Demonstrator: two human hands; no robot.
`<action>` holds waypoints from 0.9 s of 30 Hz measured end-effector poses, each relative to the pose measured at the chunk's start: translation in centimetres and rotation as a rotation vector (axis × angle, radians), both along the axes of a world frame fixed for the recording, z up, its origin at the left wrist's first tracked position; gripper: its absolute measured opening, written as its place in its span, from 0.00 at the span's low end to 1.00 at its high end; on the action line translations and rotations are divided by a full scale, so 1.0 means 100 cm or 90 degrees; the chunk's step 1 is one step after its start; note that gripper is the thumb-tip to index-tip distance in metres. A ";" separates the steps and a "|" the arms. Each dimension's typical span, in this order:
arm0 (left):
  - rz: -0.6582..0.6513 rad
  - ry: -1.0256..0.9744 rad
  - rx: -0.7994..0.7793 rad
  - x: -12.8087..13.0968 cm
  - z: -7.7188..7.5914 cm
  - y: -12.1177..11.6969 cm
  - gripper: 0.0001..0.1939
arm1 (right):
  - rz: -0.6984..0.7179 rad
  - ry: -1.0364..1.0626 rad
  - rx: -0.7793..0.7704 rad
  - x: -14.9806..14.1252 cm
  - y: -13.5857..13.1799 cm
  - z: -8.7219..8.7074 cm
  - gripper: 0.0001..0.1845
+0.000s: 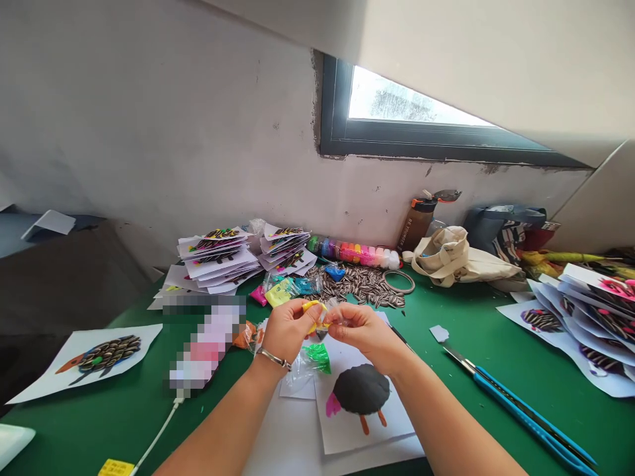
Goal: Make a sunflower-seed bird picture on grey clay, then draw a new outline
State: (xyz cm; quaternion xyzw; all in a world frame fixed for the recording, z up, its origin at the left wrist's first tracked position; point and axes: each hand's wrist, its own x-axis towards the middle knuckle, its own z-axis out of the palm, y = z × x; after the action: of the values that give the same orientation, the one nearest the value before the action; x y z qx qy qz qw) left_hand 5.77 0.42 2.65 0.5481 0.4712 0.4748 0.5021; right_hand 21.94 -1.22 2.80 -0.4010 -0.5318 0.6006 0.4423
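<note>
My left hand (288,330) is closed on a packet of yellow modelling clay (313,307), held up over the paper. Pinched in the fingers of my right hand (364,334) is the clear plastic wrap (342,307) of that packet. Below lies a white sheet (342,436) with a black rounded clay body (362,389), a pink part (333,404) at its left and two orange legs beneath. A green clay packet (317,357) in clear plastic rests near my left wrist. My fingers hide part of the packet.
Stacks of seed pictures (218,261) stand at back left, more pictures (585,324) at right. Sunflower seeds (357,284), a tape roll (399,282) and clay tubs (352,252) lie behind my hands. Blue-handled tweezers (526,410) lie right. A cabled, blurred-out object (208,347) is left.
</note>
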 end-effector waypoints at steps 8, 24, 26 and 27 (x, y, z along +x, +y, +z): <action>-0.010 0.014 0.012 -0.001 -0.009 0.004 0.17 | -0.103 -0.219 0.212 -0.003 0.000 -0.007 0.04; 0.008 -0.032 -0.027 -0.005 -0.011 0.008 0.16 | 0.035 -0.010 0.015 -0.001 0.002 -0.007 0.16; 0.003 -0.024 -0.025 -0.004 -0.012 0.007 0.16 | 0.036 -0.019 -0.001 -0.001 0.002 -0.008 0.14; 0.000 -0.019 -0.024 -0.004 -0.013 0.007 0.16 | 0.026 -0.025 0.001 0.000 0.003 -0.008 0.13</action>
State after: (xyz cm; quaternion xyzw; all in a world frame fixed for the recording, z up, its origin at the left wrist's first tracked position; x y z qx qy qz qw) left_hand 5.37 1.12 1.39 0.5311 0.4727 0.4741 0.5194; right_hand 21.91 -0.95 1.95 -0.4014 -0.5491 0.6008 0.4199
